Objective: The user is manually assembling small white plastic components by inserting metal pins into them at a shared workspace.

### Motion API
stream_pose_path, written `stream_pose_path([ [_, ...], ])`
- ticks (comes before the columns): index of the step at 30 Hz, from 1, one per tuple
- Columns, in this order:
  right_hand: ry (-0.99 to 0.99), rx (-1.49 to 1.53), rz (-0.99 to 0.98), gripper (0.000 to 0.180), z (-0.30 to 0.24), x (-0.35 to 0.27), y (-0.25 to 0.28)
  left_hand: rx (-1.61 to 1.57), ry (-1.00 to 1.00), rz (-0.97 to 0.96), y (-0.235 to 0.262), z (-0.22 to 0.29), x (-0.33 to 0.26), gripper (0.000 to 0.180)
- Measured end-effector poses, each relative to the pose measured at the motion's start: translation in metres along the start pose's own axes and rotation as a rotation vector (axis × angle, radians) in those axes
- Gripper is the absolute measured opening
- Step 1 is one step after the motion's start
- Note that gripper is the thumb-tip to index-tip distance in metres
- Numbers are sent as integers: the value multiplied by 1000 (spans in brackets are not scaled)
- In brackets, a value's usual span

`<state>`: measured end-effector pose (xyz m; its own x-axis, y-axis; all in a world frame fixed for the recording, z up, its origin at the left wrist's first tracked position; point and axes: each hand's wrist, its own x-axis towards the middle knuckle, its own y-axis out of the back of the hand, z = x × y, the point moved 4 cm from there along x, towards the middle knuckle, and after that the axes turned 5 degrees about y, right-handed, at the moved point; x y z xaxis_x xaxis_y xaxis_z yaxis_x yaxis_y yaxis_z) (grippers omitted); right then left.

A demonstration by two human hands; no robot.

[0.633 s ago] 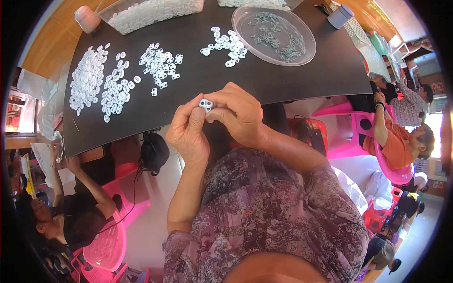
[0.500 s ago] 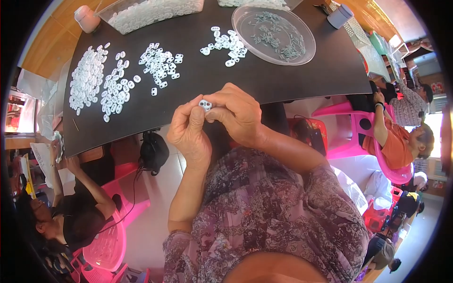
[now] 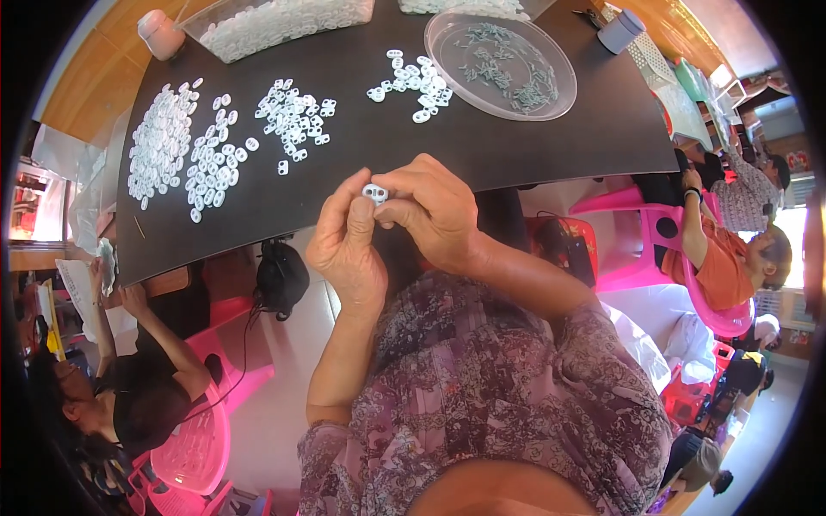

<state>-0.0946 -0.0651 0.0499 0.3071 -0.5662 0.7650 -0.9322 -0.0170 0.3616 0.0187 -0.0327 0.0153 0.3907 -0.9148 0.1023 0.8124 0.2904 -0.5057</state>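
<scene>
Between my two hands, at the near edge of the dark table, is a small white plastic piece with two dark holes (image 3: 374, 193); it looks like a cord lock. My left hand (image 3: 348, 236) pinches it with thumb and fingertips from the left. My right hand (image 3: 434, 211) grips it from the right, thumb and curled forefinger against it. Beyond my hands lie a loose pile of small white two-holed pieces (image 3: 294, 116) and a smaller group of white pieces (image 3: 417, 79). The fingers hide most of the held piece.
On the dark table (image 3: 344, 163), white oval pieces (image 3: 159, 142) are heaped at left. A round clear tray (image 3: 564, 95) holds small grey-green parts. At the back stand a clear bin (image 3: 228, 53), a pink jar (image 3: 161, 36) and a grey cup (image 3: 619, 33). People sit at both sides.
The held white piece has tilted slightly between my fingertips. Both hands stay pressed together in nearly the same place; the piles are unchanged.
</scene>
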Motion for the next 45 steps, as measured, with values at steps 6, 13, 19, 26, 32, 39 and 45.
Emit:
stream_pose_path([
  [6,63,-36,72,29,-7,-4,-5,-10,-84,-8,-3,0,-7,20],
  [13,182,-63,128,25,-9,-7,-9,-12,-128,47,-4,-6,-14,17],
  [19,203,-54,114,23,-5,-7,-12,50,-169,67,-1,-11,-11,17],
  [26,71,-22,119,22,2,-2,-7,292,-137,40,-7,2,-2,17],
  [32,-161,-143,48,18,26,17,42,883,-400,-151,-25,9,58,17],
  [39,-264,-164,110,18,46,56,86,1504,-665,-297,-54,-23,125,14],
  [45,-202,-257,129,16,72,94,110,1469,-578,-393,-56,-34,131,9],
])
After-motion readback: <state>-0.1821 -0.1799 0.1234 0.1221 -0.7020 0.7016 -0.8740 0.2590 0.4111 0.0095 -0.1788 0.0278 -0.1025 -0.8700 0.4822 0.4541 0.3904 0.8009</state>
